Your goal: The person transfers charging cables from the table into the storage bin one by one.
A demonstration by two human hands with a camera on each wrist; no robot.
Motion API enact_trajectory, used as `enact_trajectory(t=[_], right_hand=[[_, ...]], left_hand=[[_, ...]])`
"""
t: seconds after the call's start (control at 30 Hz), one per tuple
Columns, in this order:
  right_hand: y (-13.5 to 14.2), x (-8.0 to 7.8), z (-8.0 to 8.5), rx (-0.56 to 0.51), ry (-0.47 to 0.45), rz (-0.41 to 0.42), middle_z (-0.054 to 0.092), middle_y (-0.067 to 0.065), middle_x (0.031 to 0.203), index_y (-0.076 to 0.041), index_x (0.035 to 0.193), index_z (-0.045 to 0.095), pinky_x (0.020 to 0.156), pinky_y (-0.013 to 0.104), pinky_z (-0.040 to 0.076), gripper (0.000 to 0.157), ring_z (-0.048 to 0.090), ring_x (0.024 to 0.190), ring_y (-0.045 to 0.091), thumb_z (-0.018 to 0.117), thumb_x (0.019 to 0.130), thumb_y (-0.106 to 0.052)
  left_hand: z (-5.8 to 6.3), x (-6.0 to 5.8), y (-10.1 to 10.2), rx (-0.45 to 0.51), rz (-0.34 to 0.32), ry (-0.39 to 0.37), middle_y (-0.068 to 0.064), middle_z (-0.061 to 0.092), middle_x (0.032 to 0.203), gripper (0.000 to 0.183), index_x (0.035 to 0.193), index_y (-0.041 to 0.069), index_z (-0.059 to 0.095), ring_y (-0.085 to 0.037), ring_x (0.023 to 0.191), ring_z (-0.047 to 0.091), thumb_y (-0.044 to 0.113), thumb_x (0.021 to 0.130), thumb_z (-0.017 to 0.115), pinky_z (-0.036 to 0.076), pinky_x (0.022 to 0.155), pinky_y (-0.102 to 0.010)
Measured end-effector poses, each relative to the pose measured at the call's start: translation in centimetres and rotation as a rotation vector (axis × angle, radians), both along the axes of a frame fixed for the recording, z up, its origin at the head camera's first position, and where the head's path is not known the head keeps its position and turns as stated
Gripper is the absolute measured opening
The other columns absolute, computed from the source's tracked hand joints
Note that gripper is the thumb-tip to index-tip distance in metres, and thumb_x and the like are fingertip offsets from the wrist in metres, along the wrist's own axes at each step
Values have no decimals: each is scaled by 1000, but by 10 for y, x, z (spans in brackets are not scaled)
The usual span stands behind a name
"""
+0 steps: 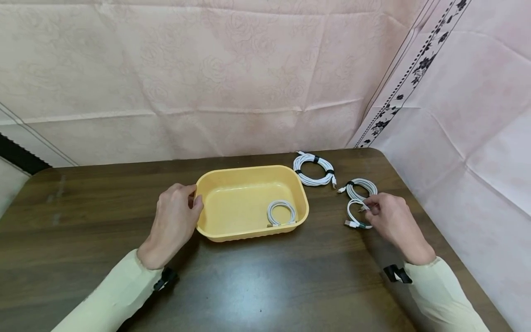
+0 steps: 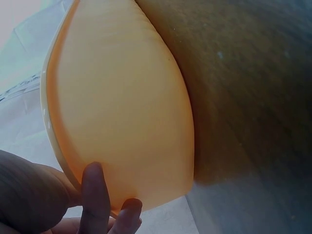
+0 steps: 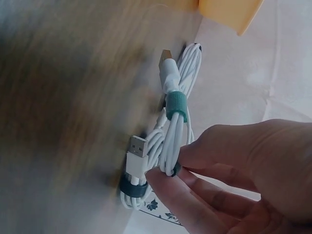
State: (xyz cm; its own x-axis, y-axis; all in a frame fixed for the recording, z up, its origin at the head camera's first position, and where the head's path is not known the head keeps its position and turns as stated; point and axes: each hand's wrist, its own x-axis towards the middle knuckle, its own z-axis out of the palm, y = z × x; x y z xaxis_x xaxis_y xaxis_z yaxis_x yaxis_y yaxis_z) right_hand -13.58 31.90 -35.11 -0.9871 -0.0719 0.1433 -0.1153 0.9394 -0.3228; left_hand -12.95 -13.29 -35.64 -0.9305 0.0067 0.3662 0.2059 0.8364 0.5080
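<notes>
My left hand [image 1: 176, 214] grips the left rim of a yellow plastic tray [image 1: 232, 207], with the thumb at the rim. In the left wrist view, fingers [image 2: 96, 190] lie against the tray's outer wall. One coiled white cable [image 1: 271, 213] lies inside the tray, at its right end. To the right, my right hand [image 1: 392, 221] pinches a small coiled white USB cable [image 3: 171, 141] between thumb and fingers. A green tie [image 3: 176, 105] binds that cable near its plug. Right behind it is another white coil [image 1: 375, 188] with a black tie.
A larger white cable coil [image 1: 315, 182] with black ties lies by the tray's back right corner. Everything stands on a dark wooden table [image 1: 103, 216]. Patterned cloth [image 1: 249, 83] hangs along the table's back and right edges.
</notes>
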Motion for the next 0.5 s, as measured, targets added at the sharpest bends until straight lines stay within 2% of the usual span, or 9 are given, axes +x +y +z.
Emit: enact_trajectory(t=[0.5], right_hand=[[-2, -1, 8, -3, -18, -6, 64, 1, 71, 3, 104, 76, 57, 29, 38, 25, 50, 65, 18, 63, 84, -2]], left_hand=[[1, 0, 1, 7, 4, -40, -25, 67, 93, 31, 119, -14, 68, -30, 76, 61, 4, 94, 63, 57, 62, -39]])
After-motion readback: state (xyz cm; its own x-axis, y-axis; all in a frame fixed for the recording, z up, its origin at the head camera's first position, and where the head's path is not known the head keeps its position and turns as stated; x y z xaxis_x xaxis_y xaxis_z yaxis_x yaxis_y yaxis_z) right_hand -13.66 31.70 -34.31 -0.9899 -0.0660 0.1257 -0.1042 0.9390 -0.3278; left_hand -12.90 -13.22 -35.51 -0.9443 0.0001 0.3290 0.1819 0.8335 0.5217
